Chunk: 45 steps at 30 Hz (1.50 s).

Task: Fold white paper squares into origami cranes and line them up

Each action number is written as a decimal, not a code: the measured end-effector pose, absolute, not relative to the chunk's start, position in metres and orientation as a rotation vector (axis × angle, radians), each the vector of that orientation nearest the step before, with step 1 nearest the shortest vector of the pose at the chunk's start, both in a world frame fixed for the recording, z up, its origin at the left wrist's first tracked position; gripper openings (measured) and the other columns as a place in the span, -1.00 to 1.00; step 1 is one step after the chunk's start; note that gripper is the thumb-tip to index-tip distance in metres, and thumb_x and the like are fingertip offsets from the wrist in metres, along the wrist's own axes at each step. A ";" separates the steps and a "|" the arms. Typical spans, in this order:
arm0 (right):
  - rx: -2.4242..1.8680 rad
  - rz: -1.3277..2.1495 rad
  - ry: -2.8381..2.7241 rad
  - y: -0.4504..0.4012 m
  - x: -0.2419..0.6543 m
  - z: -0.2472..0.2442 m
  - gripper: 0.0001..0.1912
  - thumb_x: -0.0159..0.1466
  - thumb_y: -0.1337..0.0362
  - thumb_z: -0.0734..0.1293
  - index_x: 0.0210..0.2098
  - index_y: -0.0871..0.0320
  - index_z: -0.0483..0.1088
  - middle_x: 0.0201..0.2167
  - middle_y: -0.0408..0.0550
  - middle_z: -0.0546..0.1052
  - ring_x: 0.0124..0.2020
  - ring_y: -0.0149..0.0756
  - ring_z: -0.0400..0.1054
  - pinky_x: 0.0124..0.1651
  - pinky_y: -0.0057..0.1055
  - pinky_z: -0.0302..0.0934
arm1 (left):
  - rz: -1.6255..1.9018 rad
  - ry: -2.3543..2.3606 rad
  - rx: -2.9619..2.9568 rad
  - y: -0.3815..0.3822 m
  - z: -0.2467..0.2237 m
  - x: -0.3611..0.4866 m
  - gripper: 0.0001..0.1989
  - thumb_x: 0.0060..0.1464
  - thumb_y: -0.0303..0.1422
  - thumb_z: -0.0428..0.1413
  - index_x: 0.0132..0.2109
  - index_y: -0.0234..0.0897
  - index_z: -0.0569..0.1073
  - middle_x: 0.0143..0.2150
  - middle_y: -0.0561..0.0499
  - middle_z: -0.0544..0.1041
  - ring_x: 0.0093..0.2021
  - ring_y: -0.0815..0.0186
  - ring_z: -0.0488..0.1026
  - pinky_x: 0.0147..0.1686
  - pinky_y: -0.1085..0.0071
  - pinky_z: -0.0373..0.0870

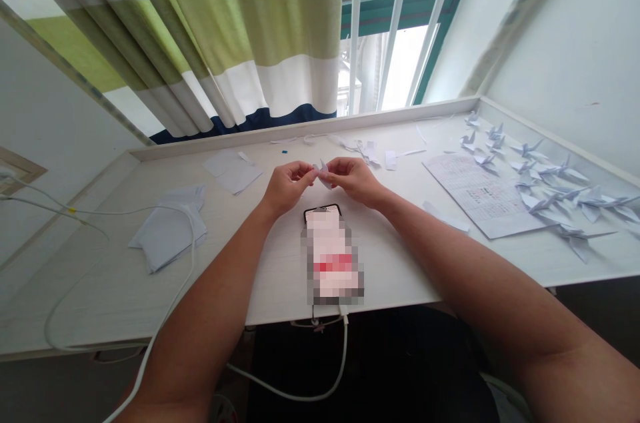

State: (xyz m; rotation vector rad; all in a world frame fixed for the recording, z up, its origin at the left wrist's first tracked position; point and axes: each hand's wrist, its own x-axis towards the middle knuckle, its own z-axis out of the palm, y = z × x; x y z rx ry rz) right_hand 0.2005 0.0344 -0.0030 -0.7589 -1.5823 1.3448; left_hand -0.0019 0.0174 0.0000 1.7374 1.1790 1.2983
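Observation:
Between my two hands, above the middle of the white desk (280,276), is a small piece of folded white paper (325,176) with a pointed tip sticking up. My left hand (291,186) pinches its left side with thumb and fingers. On the other side my right hand (353,179) grips it the same way, fingertips close to the left ones. The fingers cover part of the paper, so its full shape is hidden. Just below the hands lies a phone (333,253) with a blurred screen, plugged into a white cable (345,356).
Several folded paper cranes (543,196) stand at the right, some by a printed sheet (480,193). Loose white papers (173,226) and more sheets (233,169) lie left. Paper scraps (367,153) are scattered behind the hands. Another white cable (193,236) crosses the left side near my forearm.

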 end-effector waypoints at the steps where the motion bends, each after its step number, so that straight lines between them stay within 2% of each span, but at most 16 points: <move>1: -0.763 1.349 -1.589 0.035 0.201 -0.003 -0.53 0.10 -0.10 0.62 -0.32 0.17 0.55 -0.38 -0.09 0.57 -0.35 -0.34 0.39 -0.25 -0.34 0.33 | 1.305 1.173 1.739 0.018 0.000 -0.001 -0.72 0.08 -0.11 0.34 -0.29 -0.26 0.63 -0.37 -0.03 0.65 -0.39 0.28 0.56 -0.30 0.33 0.49; 4: -0.836 1.306 -1.555 0.038 0.203 -0.003 -0.57 0.21 -0.10 0.54 -0.27 0.16 0.56 -0.34 -0.03 0.61 -0.31 -0.30 0.44 -0.24 -0.32 0.37 | 1.340 1.166 1.733 0.018 0.000 -0.001 -0.74 0.11 -0.13 0.32 -0.29 -0.26 0.63 -0.36 -0.03 0.65 -0.39 0.29 0.55 -0.30 0.34 0.48; 6: -0.896 1.292 -1.515 0.039 0.205 -0.002 -0.66 0.28 -0.01 0.50 -0.24 0.16 0.56 -0.37 -0.03 0.61 -0.34 -0.29 0.46 -0.22 -0.28 0.39 | 1.370 1.189 1.725 0.018 0.001 -0.001 -0.74 0.11 -0.13 0.31 -0.29 -0.26 0.63 -0.37 -0.02 0.64 -0.39 0.29 0.54 -0.31 0.34 0.47; 8: -0.902 1.345 -1.521 0.039 0.207 -0.001 -0.76 0.25 0.14 0.51 -0.20 0.17 0.55 -0.42 -0.06 0.61 -0.37 -0.28 0.48 -0.16 -0.24 0.41 | 1.388 1.214 1.720 0.018 0.002 -0.001 -0.73 0.11 -0.12 0.31 -0.29 -0.26 0.63 -0.38 -0.02 0.64 -0.39 0.29 0.54 -0.31 0.35 0.46; 11: -0.827 1.429 -1.580 0.039 0.209 -0.001 -0.69 0.14 0.27 0.56 -0.13 0.16 0.55 -0.40 -0.09 0.64 -0.34 -0.28 0.50 -0.10 -0.23 0.40 | 1.388 1.235 1.725 0.017 0.003 -0.001 -0.73 0.09 -0.12 0.31 -0.31 -0.26 0.64 -0.41 -0.02 0.63 -0.40 0.29 0.53 -0.32 0.34 0.46; 15: -0.780 1.473 -1.588 0.039 0.210 -0.004 -0.58 0.13 0.17 0.60 -0.06 0.15 0.54 -0.32 -0.05 0.68 -0.23 -0.24 0.55 -0.03 -0.21 0.39 | 1.324 1.274 1.770 0.015 0.004 -0.001 -0.72 0.06 -0.12 0.32 -0.33 -0.26 0.63 -0.41 -0.03 0.64 -0.40 0.28 0.52 -0.32 0.34 0.45; 18: -0.767 1.486 -1.578 0.041 0.211 -0.005 -0.58 0.14 0.08 0.61 -0.10 0.14 0.55 -0.24 -0.01 0.69 -0.15 -0.20 0.57 0.03 -0.19 0.38 | 1.262 1.281 1.815 0.013 0.006 0.000 -0.73 0.06 -0.13 0.31 -0.34 -0.26 0.62 -0.37 -0.04 0.66 -0.36 0.27 0.53 -0.29 0.34 0.46; 21: -0.782 1.451 -1.597 0.042 0.213 -0.003 -0.67 0.16 0.16 0.56 -0.10 0.12 0.58 -0.12 0.01 0.69 -0.05 -0.18 0.56 0.14 -0.15 0.36 | 1.237 1.311 1.839 0.012 0.007 0.000 -0.72 0.09 -0.12 0.29 -0.34 -0.26 0.61 -0.37 -0.04 0.66 -0.36 0.27 0.52 -0.28 0.34 0.46; 25: -0.879 1.177 -1.701 0.039 0.219 0.007 -0.73 0.23 0.21 0.46 -0.07 0.09 0.63 -0.02 0.02 0.67 0.06 -0.13 0.52 0.22 -0.07 0.31 | 1.231 1.333 1.839 0.011 0.009 0.001 -0.71 0.09 -0.10 0.29 -0.32 -0.26 0.63 -0.35 -0.04 0.67 -0.33 0.25 0.53 -0.24 0.32 0.48; 27: -0.883 1.036 -1.785 0.036 0.223 0.016 -0.76 0.25 0.14 0.47 -0.13 0.09 0.64 -0.03 0.01 0.67 0.05 -0.11 0.51 0.21 -0.03 0.32 | 1.213 1.321 1.834 0.009 0.013 0.004 -0.70 0.10 -0.08 0.28 -0.31 -0.25 0.64 -0.35 -0.04 0.67 -0.35 0.25 0.52 -0.25 0.31 0.47; 29: -0.898 0.904 -1.861 0.033 0.231 0.028 -0.78 0.27 0.09 0.47 -0.23 0.10 0.63 -0.13 -0.01 0.68 -0.02 -0.12 0.53 0.17 -0.01 0.34 | 1.186 1.300 1.859 0.007 0.019 0.010 -0.70 0.13 -0.07 0.28 -0.28 -0.24 0.65 -0.32 -0.05 0.68 -0.33 0.24 0.54 -0.24 0.31 0.47; 32: -0.940 0.762 -1.943 0.029 0.253 0.054 -0.83 0.29 0.15 0.44 -0.29 0.11 0.62 -0.22 -0.02 0.68 -0.10 -0.15 0.54 0.13 -0.02 0.36 | 1.170 1.254 1.972 0.008 0.035 0.026 -0.70 0.15 -0.07 0.28 -0.28 -0.23 0.67 -0.29 -0.06 0.70 -0.29 0.23 0.56 -0.19 0.29 0.47; 35: -0.967 0.738 -2.093 0.024 0.293 0.084 -0.81 0.29 0.15 0.44 -0.21 0.12 0.64 -0.15 -0.01 0.69 -0.06 -0.14 0.55 0.17 -0.01 0.37 | 1.166 1.138 2.068 0.016 0.053 0.059 -0.72 0.18 -0.09 0.27 -0.25 -0.22 0.68 -0.28 -0.06 0.71 -0.29 0.23 0.57 -0.20 0.30 0.47; 39: -1.111 0.568 -2.149 0.015 0.368 0.112 -0.80 0.25 0.26 0.44 -0.15 0.12 0.65 -0.11 0.00 0.70 -0.03 -0.14 0.56 0.16 -0.04 0.39 | 1.185 0.997 2.104 0.035 0.066 0.135 -0.74 0.20 -0.16 0.25 -0.29 -0.26 0.67 -0.33 -0.07 0.70 -0.34 0.25 0.56 -0.26 0.32 0.46; 41: -1.240 0.531 -2.176 0.010 0.408 0.119 -0.85 0.22 0.28 0.46 -0.21 0.12 0.65 -0.19 -0.01 0.70 -0.10 -0.14 0.57 0.06 -0.10 0.43 | 1.135 0.928 2.070 0.042 0.065 0.180 -0.76 0.21 -0.19 0.25 -0.28 -0.27 0.68 -0.34 -0.07 0.69 -0.35 0.25 0.56 -0.26 0.33 0.47; 45: -1.507 0.606 -2.223 -0.003 0.474 0.118 -0.83 0.25 0.38 0.41 -0.21 0.15 0.65 -0.23 0.00 0.71 -0.19 -0.19 0.59 -0.10 -0.24 0.44 | 1.043 0.851 2.116 0.047 0.052 0.260 -0.82 0.21 -0.28 0.26 -0.30 -0.26 0.69 -0.33 -0.08 0.70 -0.31 0.23 0.57 -0.22 0.32 0.47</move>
